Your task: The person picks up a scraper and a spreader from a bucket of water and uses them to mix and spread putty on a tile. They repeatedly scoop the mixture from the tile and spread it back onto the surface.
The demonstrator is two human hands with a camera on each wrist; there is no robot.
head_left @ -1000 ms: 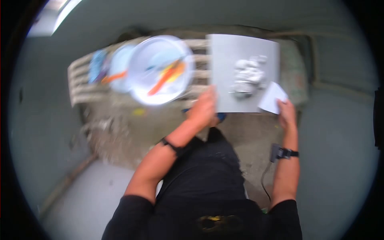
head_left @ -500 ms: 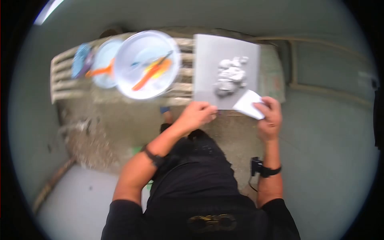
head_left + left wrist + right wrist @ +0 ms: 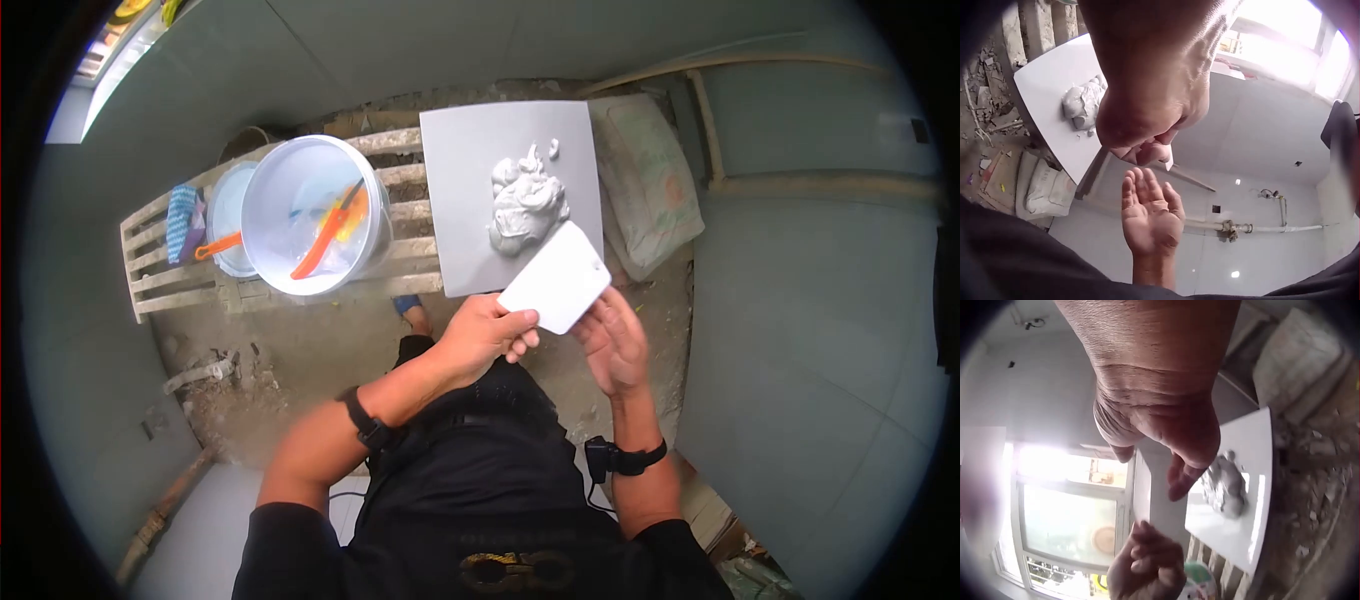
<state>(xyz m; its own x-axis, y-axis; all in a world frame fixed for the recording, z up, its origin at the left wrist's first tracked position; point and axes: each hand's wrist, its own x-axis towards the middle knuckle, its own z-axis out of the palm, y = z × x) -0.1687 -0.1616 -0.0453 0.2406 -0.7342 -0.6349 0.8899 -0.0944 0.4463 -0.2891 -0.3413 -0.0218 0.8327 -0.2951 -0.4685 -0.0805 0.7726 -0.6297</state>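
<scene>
Scraper (image 3: 555, 278) is gripped by left hand (image 3: 487, 335), right hand (image 3: 612, 340) is held open; orange tool (image 3: 322, 235) (upper left) is shown by head view only.

Place: I'm in a room under renovation | floor: rubble (image 3: 215, 385) and bare dirt | beside me: cement sack (image 3: 650, 185), slatted pallet (image 3: 160, 270) carrying a bucket (image 3: 300, 215) | ahead: putty (image 3: 525, 205) on a board (image 3: 465, 170) | walls: bare grey

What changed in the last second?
The white scraper passed from the right hand, now open beside it, to the left hand, which pinches its near corner. Unchanged: putty lump on the grey board, bucket on the slatted bench.
</scene>
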